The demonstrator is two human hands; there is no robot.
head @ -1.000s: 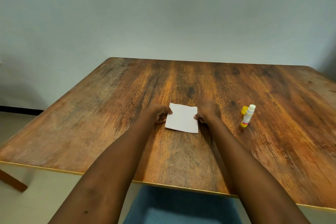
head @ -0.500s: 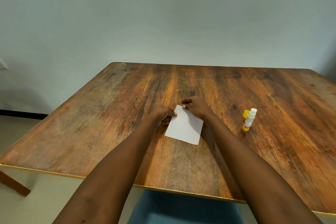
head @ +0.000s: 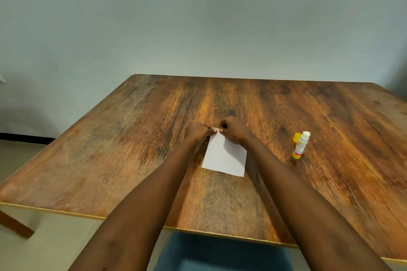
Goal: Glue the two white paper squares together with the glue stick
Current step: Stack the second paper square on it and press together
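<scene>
A white paper square (head: pixel 225 156) lies on the wooden table (head: pixel 132 149), turned a little askew. Only one white sheet shows; whether a second lies under it I cannot tell. My left hand (head: pixel 197 131) and my right hand (head: pixel 234 130) meet at its far corner, and both pinch that corner with curled fingers. The glue stick (head: pixel 301 145) lies uncapped to the right of the paper, white tip pointing away, with its yellow cap (head: pixel 296 138) beside it.
The table's near edge (head: pixel 209 232) runs across the bottom, with a blue seat (head: pixel 220 253) below it. A grey wall stands behind the far edge. A wooden table leg (head: pixel 15 225) shows at the lower left.
My right hand moved from the paper's right edge to its far corner, next to my left hand. The paper rotated slightly. The camera view tilted a bit.
</scene>
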